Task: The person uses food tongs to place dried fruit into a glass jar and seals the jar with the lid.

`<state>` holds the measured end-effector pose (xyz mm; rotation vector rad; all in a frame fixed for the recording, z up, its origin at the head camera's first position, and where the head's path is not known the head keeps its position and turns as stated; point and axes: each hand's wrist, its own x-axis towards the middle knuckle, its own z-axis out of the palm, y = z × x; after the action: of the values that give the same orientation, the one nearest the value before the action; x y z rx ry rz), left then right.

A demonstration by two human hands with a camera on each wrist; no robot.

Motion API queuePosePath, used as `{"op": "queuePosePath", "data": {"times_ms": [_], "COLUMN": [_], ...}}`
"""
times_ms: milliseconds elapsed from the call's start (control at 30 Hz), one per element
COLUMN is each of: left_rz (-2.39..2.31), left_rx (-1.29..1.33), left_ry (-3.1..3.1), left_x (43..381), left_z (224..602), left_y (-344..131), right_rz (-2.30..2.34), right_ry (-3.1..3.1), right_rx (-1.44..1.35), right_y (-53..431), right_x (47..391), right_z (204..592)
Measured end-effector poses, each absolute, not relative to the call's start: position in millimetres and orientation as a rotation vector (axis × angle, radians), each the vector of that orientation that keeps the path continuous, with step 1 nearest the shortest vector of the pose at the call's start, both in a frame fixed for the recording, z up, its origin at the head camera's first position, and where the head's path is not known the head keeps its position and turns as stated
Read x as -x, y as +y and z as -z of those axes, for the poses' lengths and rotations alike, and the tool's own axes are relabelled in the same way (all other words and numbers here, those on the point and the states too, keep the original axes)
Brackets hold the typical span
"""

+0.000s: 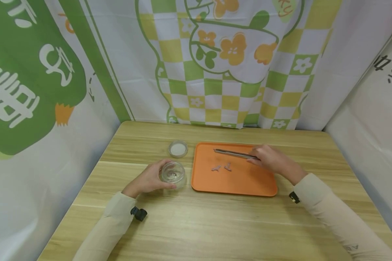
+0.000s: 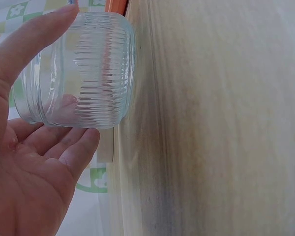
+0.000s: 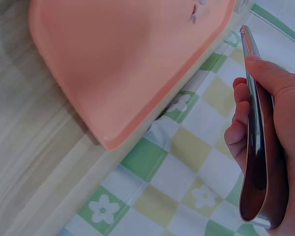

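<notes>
My left hand (image 1: 151, 177) holds a clear ribbed glass jar (image 2: 101, 73), thumb on one side and fingers on the other. The jar's mouth faces up, and its base is close over the wooden table. In my right hand (image 1: 269, 158) is a pair of metal tongs (image 1: 235, 153), gripped with the arms pressed nearly together. Their tips point left, above the far part of an orange tray (image 1: 245, 183); a tiny pinkish spot shows at the tips. Two small greyish-purple pieces lie on the tray, a left piece (image 1: 216, 168) and a right piece (image 1: 228, 166).
A round lid (image 1: 178, 149) with a clear rim and pale centre lies on the table (image 1: 196, 224), beyond the jar and left of the tray. Patterned cloth (image 1: 215, 90) hangs along the table's back edge, with more cloth at both sides.
</notes>
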<state>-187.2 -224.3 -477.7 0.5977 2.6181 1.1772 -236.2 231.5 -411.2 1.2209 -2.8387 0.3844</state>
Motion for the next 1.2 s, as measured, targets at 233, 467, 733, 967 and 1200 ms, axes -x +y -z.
{"op": "queuePosePath", "data": {"times_ms": [233, 467, 733, 967, 1200], "left_rz": [-1.177, -1.173, -1.176, -1.172, -1.171], "left_rx": [-0.609, -0.612, -0.628, -0.634, -0.629], "left_ry": [2.622, 2.625, 2.622, 2.626, 2.626], "left_x": [187.7, 187.7, 187.8, 187.9, 187.2], "left_z": [477.9, 477.8, 478.5, 478.5, 477.4], "left_y": [-224.6, -224.7, -224.5, -224.5, -224.1], "right_rz": [-0.34, -0.303, -0.251, -0.282, -0.277], "right_ry": [-2.848, -2.82, -2.741, -2.731, -2.702], "right_rx": [-1.249, -1.304, -1.349, -1.419, -1.484], "right_y": [221.9, 211.5, 200.4, 187.3, 173.1], "right_x": [231.7, 227.5, 222.0, 220.1, 218.5], "right_z": [401.4, 394.8, 392.2, 388.4, 383.7]}}
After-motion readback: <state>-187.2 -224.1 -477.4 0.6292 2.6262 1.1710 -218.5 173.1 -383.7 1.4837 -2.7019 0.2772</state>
